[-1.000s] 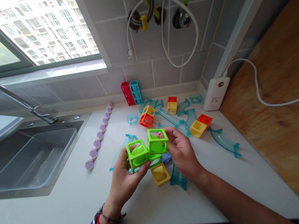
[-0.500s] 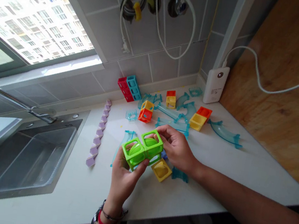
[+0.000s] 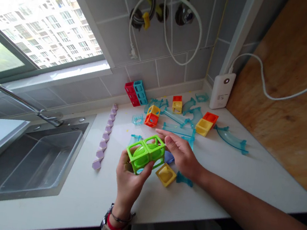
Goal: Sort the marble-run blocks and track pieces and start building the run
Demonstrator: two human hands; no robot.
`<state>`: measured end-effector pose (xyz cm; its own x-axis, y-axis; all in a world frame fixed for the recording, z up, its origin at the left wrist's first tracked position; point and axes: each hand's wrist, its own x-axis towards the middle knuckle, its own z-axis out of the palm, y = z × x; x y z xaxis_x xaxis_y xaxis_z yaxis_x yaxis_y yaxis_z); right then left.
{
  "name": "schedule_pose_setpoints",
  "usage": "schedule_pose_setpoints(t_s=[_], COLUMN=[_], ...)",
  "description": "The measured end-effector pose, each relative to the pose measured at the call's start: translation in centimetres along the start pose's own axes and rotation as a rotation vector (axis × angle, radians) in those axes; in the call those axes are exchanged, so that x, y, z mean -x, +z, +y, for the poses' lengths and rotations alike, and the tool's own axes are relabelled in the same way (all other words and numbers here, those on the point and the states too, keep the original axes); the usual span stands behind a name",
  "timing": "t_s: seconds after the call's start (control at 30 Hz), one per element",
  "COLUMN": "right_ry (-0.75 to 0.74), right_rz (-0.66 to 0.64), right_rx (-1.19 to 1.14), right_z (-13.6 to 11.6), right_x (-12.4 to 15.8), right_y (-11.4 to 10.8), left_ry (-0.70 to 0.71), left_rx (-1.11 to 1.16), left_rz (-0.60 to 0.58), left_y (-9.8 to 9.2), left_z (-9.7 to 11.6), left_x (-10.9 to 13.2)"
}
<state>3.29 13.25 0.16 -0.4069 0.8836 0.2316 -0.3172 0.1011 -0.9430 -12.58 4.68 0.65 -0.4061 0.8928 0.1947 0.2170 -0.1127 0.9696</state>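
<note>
My left hand [image 3: 129, 178] grips a pair of joined green cube frames [image 3: 145, 153] from below, held just above the white counter [image 3: 212, 185]. My right hand [image 3: 181, 153] grips the right-hand cube of the pair, fingers across its top. A yellow cube [image 3: 165, 174] lies on the counter right under the green pair. A teal track piece [image 3: 184, 179] sits beside it, partly hidden by my right wrist. A pale purple piece [image 3: 169, 157] peeks out below my right palm.
Further back lie an orange-and-yellow cube stack [image 3: 152, 116], a red-and-blue block [image 3: 135, 92], a yellow-orange pair [image 3: 206, 123] and several teal track curves [image 3: 232, 139]. A purple zigzag strip [image 3: 105, 137] runs beside the steel sink [image 3: 31, 162]. A white charger [image 3: 222, 90] stands in the corner.
The two green cubes, apart and offset a second ago, now sit side by side as one pair. My right hand's fingers have shifted from gripping the upper cube to lying over its top.
</note>
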Motion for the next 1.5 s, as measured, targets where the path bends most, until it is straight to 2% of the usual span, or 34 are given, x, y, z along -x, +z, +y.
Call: schedule_pose_setpoints(t_s=[0.1, 0.3, 0.37, 0.5, 0.77, 0.9, 1.0, 1.2, 1.33, 1.4, 1.5], right_ry=[-0.042, -0.202, -0.238, -0.263, -0.121, -0.017, 0.025, 0.071, 0.170, 0.203, 0.206], right_rz=[-0.096, -0.265, -0.271, -0.257, -0.181, -0.147, -0.123, -0.015, 0.057, 0.085, 0.082], right_rx=[0.024, 0.348, 0.401, 0.422, 0.349, 0.274, 0.166, -0.107, -0.233, -0.272, -0.341], right_z=[0.0, 0.5, 0.5, 0.3, -0.3, -0.5, -0.6, -0.6, -0.6, -0.6, -0.8], right_x=[0.5, 1.0, 1.0, 1.0, 1.1, 1.0, 1.0, 0.4, 0.0, 0.0, 0.0], right_y=[0.2, 0.4, 0.5, 0.4, 0.3, 0.6, 0.7, 0.5, 0.2, 0.1, -0.2], left_ry=[0.001, -0.015, -0.039, -0.074, -0.164, -0.221, -0.169, 0.041, 0.160, 0.177, 0.145], left_rx=[0.062, 0.307, 0.386, 0.457, 0.489, 0.458, 0.461, 0.391, 0.234, 0.206, 0.208], left_rz=[0.114, 0.268, 0.260, 0.160, -0.046, 0.012, 0.073, 0.123, 0.058, 0.030, 0.067], left_y=[-0.1, -0.3, -0.4, -0.5, -0.3, -0.2, -0.1, 0.2, 0.3, 0.2, 0.0], left_z=[-0.1, -0.2, -0.1, -0.2, -0.2, 0.0, 0.3, 0.1, -0.9, -1.4, -1.7], left_x=[0.1, -0.5, -0.7, -0.6, -0.3, -0.2, 0.0, 0.7, 0.6, 0.6, 0.4])
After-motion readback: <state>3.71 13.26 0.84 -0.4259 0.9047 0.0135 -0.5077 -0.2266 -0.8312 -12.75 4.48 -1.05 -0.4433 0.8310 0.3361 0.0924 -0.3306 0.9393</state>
